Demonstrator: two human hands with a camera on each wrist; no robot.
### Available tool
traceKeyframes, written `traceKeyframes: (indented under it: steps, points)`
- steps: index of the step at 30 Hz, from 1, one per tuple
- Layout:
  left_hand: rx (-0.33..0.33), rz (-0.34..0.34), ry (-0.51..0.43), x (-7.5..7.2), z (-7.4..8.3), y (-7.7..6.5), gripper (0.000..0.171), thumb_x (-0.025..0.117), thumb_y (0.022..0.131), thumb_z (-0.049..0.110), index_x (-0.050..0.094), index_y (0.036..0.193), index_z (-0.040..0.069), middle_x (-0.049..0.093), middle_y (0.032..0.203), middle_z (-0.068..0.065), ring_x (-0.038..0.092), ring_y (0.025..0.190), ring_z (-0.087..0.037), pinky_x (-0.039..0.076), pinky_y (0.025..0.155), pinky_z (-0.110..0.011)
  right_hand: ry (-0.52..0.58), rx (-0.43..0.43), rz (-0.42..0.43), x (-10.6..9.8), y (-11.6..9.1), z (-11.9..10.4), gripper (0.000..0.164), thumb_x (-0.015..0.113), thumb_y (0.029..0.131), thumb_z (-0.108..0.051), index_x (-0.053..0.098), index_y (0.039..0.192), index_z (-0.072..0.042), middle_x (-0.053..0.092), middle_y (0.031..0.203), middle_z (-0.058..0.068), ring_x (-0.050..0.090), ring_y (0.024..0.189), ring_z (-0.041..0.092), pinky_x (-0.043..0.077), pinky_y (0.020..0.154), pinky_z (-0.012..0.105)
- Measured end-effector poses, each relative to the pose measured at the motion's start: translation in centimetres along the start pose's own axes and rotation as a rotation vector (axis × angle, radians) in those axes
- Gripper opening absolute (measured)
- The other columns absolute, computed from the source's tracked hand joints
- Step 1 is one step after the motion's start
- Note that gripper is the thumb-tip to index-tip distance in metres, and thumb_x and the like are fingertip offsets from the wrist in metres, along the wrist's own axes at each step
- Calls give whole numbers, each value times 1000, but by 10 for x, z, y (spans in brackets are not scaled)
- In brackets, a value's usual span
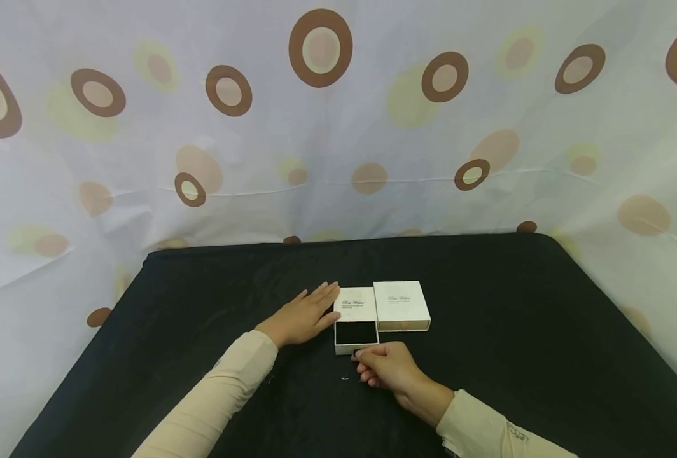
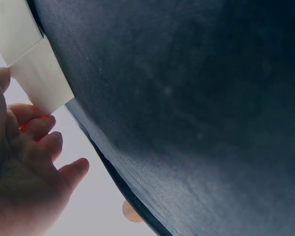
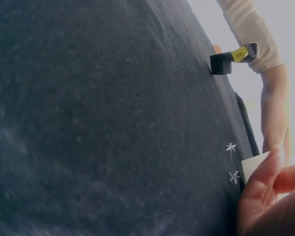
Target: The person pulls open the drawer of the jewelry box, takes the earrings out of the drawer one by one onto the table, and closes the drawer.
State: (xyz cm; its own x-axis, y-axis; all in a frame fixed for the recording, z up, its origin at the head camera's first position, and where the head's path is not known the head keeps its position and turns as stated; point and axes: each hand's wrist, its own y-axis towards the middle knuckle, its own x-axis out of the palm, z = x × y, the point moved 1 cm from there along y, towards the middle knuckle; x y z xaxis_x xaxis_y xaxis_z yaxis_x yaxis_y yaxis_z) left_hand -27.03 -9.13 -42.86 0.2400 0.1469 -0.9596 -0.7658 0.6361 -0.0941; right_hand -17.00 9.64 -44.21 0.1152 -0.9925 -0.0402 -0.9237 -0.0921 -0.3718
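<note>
A white drawer box (image 1: 355, 304) printed "Best Wishes" lies on the black cloth, its drawer with a black lining (image 1: 356, 332) slid out toward me. My left hand (image 1: 301, 316) rests against the box's left side, fingers extended and thumb near the drawer. At the drawer's front edge, my right hand (image 1: 392, 369) pinches a small dark tab between thumb and forefinger; the fingers partly hide it. Two silvery star-shaped stud earrings (image 3: 230, 147) lie on the cloth close by in the right wrist view. In the left wrist view, my left fingers (image 2: 39, 128) touch the white box (image 2: 42, 76).
A second white box (image 1: 401, 305), closed and with a gold-toned front, stands directly right of the first. Black cloth (image 1: 516, 331) covers the table. Behind it hangs a pale curtain (image 1: 315, 140) with brown rings and spots.
</note>
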Motion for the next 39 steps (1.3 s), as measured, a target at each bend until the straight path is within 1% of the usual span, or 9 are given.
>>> traceKeyframes:
  steps: [11,16,26,39]
  points:
    - [1,1,16,1,0,0,63,33,103,45,18,154,11,14,161,1,12,147,-18,16,117,-49,5,-3,-2,0,2,-4,20,59,91,-6,68,97,12,60,60,-3,55,50,2,46,48,15]
    - [5,1,19,-1,1,-1,63,33,104,45,18,154,11,14,161,0,12,147,-18,16,117,-50,7,-2,-12,-1,5,-5,21,56,93,-5,68,100,12,61,61,-3,55,51,1,47,49,15]
    - [8,-3,20,1,-1,0,64,33,103,46,17,155,11,14,161,0,11,147,-18,16,117,-49,55,-1,-29,-2,10,-5,24,56,93,-4,65,104,15,60,59,-4,55,50,1,47,48,14]
    - [13,-8,4,-1,-1,0,64,35,103,46,17,154,11,14,160,0,12,147,-18,16,117,-49,31,40,0,0,15,-8,21,57,93,-5,68,100,11,60,61,-2,55,51,2,47,50,15]
